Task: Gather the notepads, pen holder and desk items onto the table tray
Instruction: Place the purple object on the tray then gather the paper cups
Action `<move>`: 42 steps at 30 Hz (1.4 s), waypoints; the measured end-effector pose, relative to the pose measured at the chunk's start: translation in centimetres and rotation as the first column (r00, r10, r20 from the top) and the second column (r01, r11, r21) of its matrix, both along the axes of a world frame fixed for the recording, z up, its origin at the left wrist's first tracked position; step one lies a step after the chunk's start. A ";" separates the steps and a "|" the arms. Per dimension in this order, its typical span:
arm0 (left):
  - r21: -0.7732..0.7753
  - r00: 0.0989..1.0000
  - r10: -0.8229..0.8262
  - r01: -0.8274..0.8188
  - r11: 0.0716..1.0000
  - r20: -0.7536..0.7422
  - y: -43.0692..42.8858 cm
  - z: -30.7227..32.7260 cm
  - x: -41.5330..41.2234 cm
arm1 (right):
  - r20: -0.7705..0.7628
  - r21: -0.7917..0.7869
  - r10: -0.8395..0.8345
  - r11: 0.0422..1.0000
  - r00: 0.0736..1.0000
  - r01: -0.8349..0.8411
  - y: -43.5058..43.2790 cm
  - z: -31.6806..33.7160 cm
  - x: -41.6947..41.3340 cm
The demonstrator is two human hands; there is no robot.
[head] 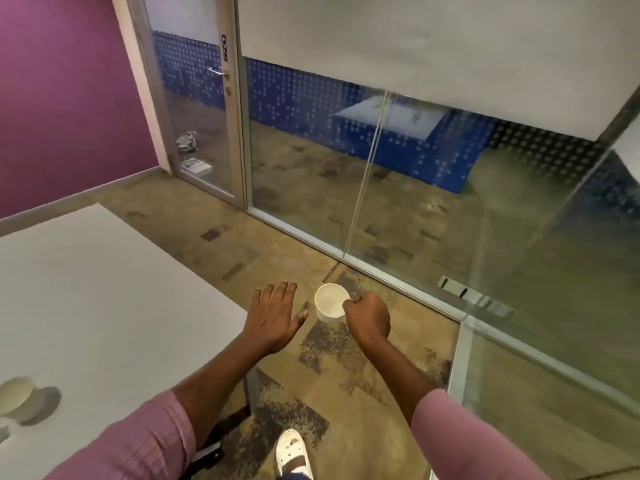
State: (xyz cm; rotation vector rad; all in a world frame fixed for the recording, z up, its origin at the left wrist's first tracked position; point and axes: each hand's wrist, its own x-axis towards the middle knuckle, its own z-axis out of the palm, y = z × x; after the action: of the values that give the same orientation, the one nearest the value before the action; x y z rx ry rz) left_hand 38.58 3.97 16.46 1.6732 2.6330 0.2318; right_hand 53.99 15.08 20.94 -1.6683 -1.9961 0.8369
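Glass partition [433, 174] fills the space beyond both hands, with a glass door [194, 109] at its far left end and a purple wall [62, 91] further left again. Patterned tan carpet [294, 244] spreads below and ahead of the hands. White table [86, 299] lies to the left of the left hand, its corner just under that wrist, and a pale round dish [15, 394] rests on it well back toward the person's left sleeve. Pink sleeves cover both forearms. Left hand [273, 317] is open and flat, palm down, fingers spread, gripping nothing. Right hand [369, 318] is closed in a fist, pinching the rim of a small white cup [329, 303], which hangs just left of the knuckles, between the two hands and over the carpet, mouth tilted toward the camera. A white shoe [292, 452] shows below the hands.
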 end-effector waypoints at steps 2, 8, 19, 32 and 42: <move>0.002 0.999 0.037 -0.037 0.999 0.006 2.7 -0.7 -2.5 | 0.011 -0.004 0.044 0.999 0.999 -0.044 3.2 -0.1 -2.9; 0.021 0.983 0.180 -0.181 0.983 0.034 12.3 -1.5 -11.6 | 0.019 -0.026 0.161 0.987 0.987 -0.161 14.0 0.5 -13.4; 0.025 0.948 0.317 -0.317 0.948 0.010 25.3 -0.2 -28.5 | 0.077 -0.065 0.328 0.944 0.941 -0.324 29.3 1.0 -32.3; -0.046 0.748 0.664 -0.663 0.747 -0.004 35.4 -2.2 -53.0 | 0.089 -0.060 0.691 0.723 0.717 -0.689 43.0 -0.9 -63.5; -0.056 0.532 0.846 -0.845 0.532 0.013 34.5 -1.3 -69.8 | 0.015 -0.108 0.828 0.558 0.560 -0.823 43.6 -0.5 -85.6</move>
State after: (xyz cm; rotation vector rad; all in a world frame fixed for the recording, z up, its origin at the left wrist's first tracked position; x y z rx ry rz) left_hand -31.26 38.50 15.14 0.1883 3.1348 0.1893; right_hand -31.65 58.67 20.47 -0.6676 -2.8588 1.1762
